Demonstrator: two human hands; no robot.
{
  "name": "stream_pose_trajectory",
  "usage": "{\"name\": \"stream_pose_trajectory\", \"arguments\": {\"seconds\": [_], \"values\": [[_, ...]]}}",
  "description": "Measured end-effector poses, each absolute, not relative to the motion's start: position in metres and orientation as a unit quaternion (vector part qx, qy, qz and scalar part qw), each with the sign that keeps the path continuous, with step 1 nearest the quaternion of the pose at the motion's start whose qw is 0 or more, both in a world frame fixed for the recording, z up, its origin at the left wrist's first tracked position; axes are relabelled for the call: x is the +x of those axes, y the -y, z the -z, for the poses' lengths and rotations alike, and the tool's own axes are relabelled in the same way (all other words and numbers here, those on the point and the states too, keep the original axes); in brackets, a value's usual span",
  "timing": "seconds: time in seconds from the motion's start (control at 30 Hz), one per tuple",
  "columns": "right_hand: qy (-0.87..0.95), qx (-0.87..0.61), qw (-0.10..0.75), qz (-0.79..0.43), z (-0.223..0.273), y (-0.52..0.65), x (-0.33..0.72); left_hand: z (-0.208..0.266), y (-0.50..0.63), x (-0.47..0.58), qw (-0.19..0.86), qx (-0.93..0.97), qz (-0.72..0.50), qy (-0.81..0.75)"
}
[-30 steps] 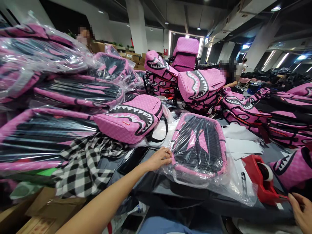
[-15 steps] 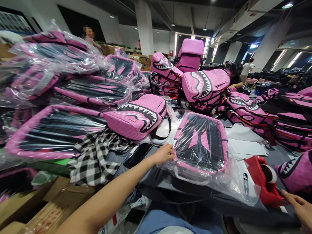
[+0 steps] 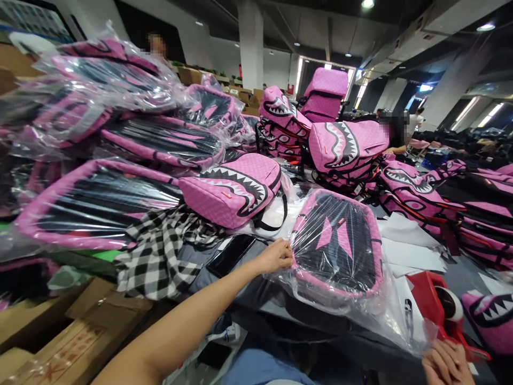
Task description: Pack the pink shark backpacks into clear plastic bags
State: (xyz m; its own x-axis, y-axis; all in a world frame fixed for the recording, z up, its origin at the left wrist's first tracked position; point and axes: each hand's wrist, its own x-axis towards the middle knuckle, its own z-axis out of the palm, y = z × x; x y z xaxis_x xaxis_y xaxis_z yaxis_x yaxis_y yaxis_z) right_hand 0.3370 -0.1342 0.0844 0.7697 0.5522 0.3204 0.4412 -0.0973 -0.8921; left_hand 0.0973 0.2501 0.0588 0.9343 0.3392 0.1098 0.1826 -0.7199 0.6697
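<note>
Pink backpack [image 3: 339,246] in clear film [image 3: 395,315]: probably soft, slippery; best gripped by padded rim [image 3: 377,251]. Left hand [image 3: 276,256] pinches film; right hand [image 3: 446,361] curled beside film, hold unclear.

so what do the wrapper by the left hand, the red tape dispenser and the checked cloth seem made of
Wrapper: thin, clear, glossy plastic film, with streaky reflections.
Red tape dispenser: probably hard plastic, given its smooth sheen, though painted metal is possible.
Checked cloth: matte fabric, perhaps cotton, in soft folds.

A checked cloth [image 3: 158,256] lies near a black phone [image 3: 230,255].
</note>
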Motion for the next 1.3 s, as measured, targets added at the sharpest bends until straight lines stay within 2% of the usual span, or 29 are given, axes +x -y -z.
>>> {"name": "stream_pose_trajectory", "arguments": {"seconds": [0.1,0.13,0.17,0.27,0.37,0.43,0.47,0.63,0.73,0.8,0.9,1.0,1.13,1.23,1.3], "values": [[0.335,-0.677,0.642,-0.136,-0.112,0.071,0.313,-0.059,-0.250,0.099,0.351,0.917,-0.121,-0.144],[0.370,-0.654,0.634,-0.183,-0.121,0.045,0.304,-0.059,-0.250,0.099,0.352,0.916,-0.123,-0.146],[0.426,-0.648,0.594,-0.216,-0.130,0.018,0.296,-0.059,-0.250,0.099,0.353,0.915,-0.125,-0.149],[0.603,-0.636,0.371,-0.306,-0.145,-0.064,0.279,-0.058,-0.249,0.099,0.352,0.914,-0.124,-0.156],[0.695,-0.630,0.141,-0.316,-0.138,-0.124,0.275,-0.057,-0.248,0.099,0.350,0.914,-0.123,-0.164],[0.708,-0.640,0.052,-0.295,-0.128,-0.147,0.277,-0.055,-0.247,0.098,0.348,0.914,-0.123,-0.167],[0.706,-0.648,0.035,-0.286,-0.123,-0.153,0.279,-0.055,-0.247,0.098,0.348,0.914,-0.122,-0.167],[0.670,-0.729,0.008,-0.145,-0.122,-0.140,0.287,-0.054,-0.247,0.096,0.353,0.913,-0.126,-0.159],[0.696,-0.714,0.033,-0.074,-0.129,-0.113,0.286,-0.054,-0.247,0.096,0.358,0.912,-0.130,-0.152],[0.759,-0.646,0.049,-0.073,-0.128,-0.096,0.282,-0.055,-0.247,0.095,0.361,0.912,-0.129,-0.146],[0.813,-0.571,0.003,-0.112,-0.119,-0.082,0.276,-0.054,-0.249,0.094,0.365,0.911,-0.125,-0.144],[0.809,-0.572,-0.044,-0.129,-0.110,-0.081,0.269,-0.054,-0.249,0.094,0.367,0.910,-0.118,-0.150],[0.821,-0.555,-0.060,-0.121,-0.109,-0.092,0.265,-0.060,-0.246,0.096,0.377,0.905,-0.114,-0.163],[0.827,-0.554,-0.001,-0.090,-0.116,-0.083,0.279,-0.069,-0.252,0.096,0.409,0.890,-0.107,-0.169],[0.796,-0.593,0.116,-0.041,-0.120,-0.056,0.296,-0.075,-0.264,0.095,0.445,0.869,-0.109,-0.187]]}}
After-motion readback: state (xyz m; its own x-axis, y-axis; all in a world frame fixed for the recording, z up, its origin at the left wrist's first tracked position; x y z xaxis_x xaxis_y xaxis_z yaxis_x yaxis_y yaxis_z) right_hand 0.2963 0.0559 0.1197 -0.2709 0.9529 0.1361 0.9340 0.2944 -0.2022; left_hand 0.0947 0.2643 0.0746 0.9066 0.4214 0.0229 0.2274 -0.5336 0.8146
